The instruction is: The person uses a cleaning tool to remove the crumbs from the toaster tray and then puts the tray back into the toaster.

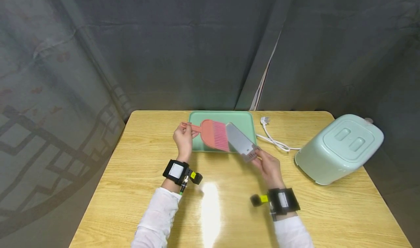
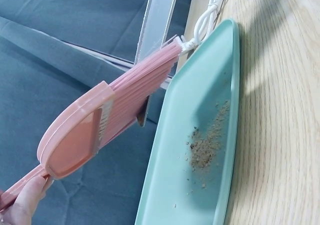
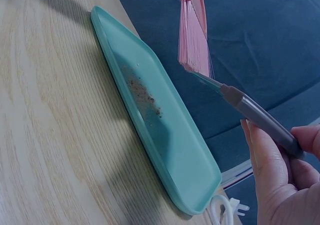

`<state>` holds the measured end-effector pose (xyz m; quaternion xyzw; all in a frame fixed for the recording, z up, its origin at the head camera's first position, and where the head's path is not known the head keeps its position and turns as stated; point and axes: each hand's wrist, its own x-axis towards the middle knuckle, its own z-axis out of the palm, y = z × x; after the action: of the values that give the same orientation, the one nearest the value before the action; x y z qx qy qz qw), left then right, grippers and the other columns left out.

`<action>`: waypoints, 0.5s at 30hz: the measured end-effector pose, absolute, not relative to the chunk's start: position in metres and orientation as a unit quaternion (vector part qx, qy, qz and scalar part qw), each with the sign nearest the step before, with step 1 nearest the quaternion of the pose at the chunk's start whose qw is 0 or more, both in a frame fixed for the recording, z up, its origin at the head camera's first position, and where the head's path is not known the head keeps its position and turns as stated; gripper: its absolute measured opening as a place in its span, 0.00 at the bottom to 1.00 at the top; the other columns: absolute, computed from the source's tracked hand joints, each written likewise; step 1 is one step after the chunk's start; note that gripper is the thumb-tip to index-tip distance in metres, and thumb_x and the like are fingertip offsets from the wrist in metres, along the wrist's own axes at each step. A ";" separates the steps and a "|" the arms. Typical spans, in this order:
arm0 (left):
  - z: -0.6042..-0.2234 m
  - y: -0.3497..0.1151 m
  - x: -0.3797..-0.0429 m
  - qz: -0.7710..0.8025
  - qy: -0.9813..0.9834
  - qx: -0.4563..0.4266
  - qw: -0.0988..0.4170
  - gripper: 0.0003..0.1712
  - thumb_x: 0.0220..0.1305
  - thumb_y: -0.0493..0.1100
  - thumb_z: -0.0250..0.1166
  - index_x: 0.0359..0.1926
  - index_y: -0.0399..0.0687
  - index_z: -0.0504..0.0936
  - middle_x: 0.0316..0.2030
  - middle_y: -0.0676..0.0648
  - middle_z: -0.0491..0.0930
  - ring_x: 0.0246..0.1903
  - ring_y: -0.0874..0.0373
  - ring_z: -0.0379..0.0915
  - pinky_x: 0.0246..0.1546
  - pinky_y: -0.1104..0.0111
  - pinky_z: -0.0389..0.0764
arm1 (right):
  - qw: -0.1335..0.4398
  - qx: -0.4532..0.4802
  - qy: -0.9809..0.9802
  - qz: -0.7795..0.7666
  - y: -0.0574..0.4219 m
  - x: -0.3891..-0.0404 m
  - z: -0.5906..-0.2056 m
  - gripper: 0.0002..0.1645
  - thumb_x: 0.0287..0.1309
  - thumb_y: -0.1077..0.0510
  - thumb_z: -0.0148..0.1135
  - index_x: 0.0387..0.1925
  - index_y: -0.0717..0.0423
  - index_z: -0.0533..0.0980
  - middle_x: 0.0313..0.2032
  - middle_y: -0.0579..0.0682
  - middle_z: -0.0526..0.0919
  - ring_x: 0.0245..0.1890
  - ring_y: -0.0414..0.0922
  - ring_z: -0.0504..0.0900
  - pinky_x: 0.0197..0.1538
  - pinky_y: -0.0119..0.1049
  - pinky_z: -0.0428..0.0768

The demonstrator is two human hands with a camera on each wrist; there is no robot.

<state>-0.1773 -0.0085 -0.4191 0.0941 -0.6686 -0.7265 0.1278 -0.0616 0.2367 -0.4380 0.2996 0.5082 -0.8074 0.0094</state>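
Grips flat pink plastic brush [image 1: 208, 134] by slim handle in left hand [image 1: 185, 137], above mint-green rectangular tray [image 1: 243, 120]. Likely light, stiff in body, soft in bristles; best taken by handle. Pinches flat pale plate [image 1: 240, 141] by grey end in right hand [image 1: 268, 165], near bristles, contact unclear. Probably light, rigid, smooth; best held by grey end. Below, on tray: brown crumbs [image 2: 205, 147]. Farther right: white cable [image 1: 279, 143], rounded mint-green appliance [image 1: 341, 149].
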 end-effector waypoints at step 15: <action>-0.423 -0.013 -0.177 -0.718 -0.678 0.098 0.124 0.13 0.75 0.30 0.52 0.46 0.20 0.78 0.37 0.24 0.83 0.32 0.47 0.88 0.32 0.73 0.89 | -0.001 0.298 0.492 -0.818 0.238 -0.062 -0.439 0.27 0.73 0.65 0.53 0.69 0.69 0.61 0.56 0.58 0.81 0.40 0.37 0.88 0.58 0.29 0.82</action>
<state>-0.1774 -0.0132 -0.4228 0.0980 -0.6782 -0.7177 0.1240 -0.0617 0.2376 -0.4394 0.2982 0.4917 -0.8181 -0.0009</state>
